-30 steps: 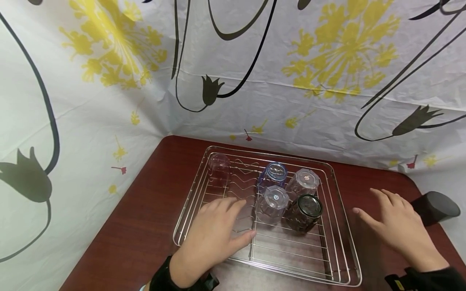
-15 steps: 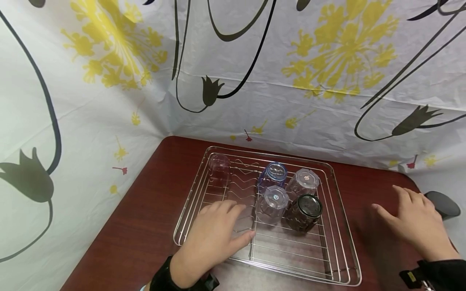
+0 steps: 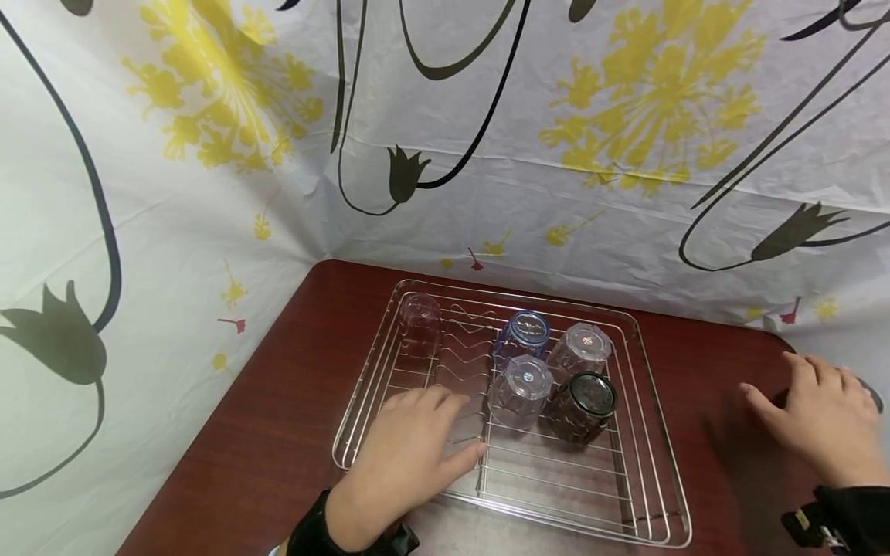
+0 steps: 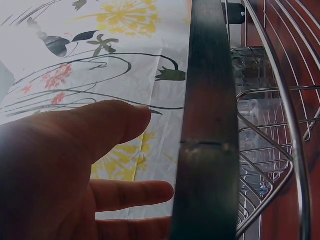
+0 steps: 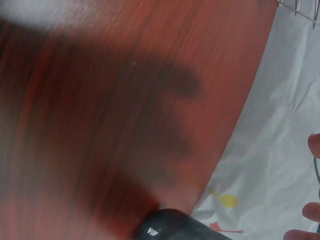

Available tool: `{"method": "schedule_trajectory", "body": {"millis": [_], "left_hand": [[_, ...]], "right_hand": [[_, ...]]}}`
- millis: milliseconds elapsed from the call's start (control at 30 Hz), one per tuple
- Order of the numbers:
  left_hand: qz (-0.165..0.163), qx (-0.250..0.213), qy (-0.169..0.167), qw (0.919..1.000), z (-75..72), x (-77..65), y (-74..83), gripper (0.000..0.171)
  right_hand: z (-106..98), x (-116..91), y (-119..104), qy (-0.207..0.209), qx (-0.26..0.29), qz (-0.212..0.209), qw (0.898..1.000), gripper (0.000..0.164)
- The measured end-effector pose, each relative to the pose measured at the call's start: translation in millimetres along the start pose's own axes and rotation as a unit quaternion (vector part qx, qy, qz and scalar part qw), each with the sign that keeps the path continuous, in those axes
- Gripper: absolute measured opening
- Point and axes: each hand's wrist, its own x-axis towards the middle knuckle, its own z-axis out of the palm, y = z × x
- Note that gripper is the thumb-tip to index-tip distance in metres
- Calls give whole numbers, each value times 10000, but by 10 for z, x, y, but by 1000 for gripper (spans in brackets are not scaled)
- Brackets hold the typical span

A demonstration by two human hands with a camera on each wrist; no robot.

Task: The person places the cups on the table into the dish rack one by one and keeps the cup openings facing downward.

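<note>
My left hand [image 3: 410, 448] hovers over the left front of a wire dish rack [image 3: 549, 494], fingers relaxed and nothing in them. Upside down in the rack's right half stand a blue-tinted glass [image 3: 524, 340], two clear faceted glasses [image 3: 520, 390] and a dark smoky glass [image 3: 584, 405]. A pinkish see-through glass [image 3: 419, 324] is at the back left. Off to the right, my right hand [image 3: 823, 413] is spread above a black rounded, cylinder-like thing [image 3: 873, 394], mostly hidden by it. The right wrist view shows this black thing [image 5: 172, 227] apart from the fingertips [image 5: 312, 212].
The rack stands on a dark red wooden table [image 3: 271, 417]. A white patterned cloth [image 3: 487, 208] hangs behind the table and along its left side. In the left wrist view a broad dark metallic strip [image 4: 207, 120] rises close beside the fingers.
My right hand has moved right, away from the rack, and now covers most of the black thing. The left hand and the glasses stay in place.
</note>
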Motion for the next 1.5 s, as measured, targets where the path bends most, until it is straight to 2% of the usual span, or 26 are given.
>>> {"method": "schedule_trajectory", "body": {"millis": [333,567,767,833,867,1000,1200,1400,1500], "left_hand": [[8,12,-2,10000,14,-23,-4,57],[11,58,115,9999,24,-30,-12,57],[3,53,125,9999,32,-34,-14,56],[-25,34,79,10000,30,-34,-12,56],[-39,33,49,10000,30,-33,-13,56],[-55,50,3,10000,34,-35,-14,58],[-48,121,71,9999,46,-39,-25,57],[-21,110,33,9999,51,-47,-21,56],[-26,119,-4,9999,54,-51,-20,57]], "right_hand": [[96,107,201,100,-152,377,9991,89],[180,166,342,228,186,400,9988,97],[379,259,559,298,688,535,9957,102],[457,286,640,366,971,517,9933,112],[448,282,640,360,1064,471,9926,109],[434,278,620,394,1334,314,9898,114],[338,282,529,345,1386,225,9895,107],[375,318,585,336,1576,287,9865,91],[436,347,637,398,1669,292,9847,90]]}}
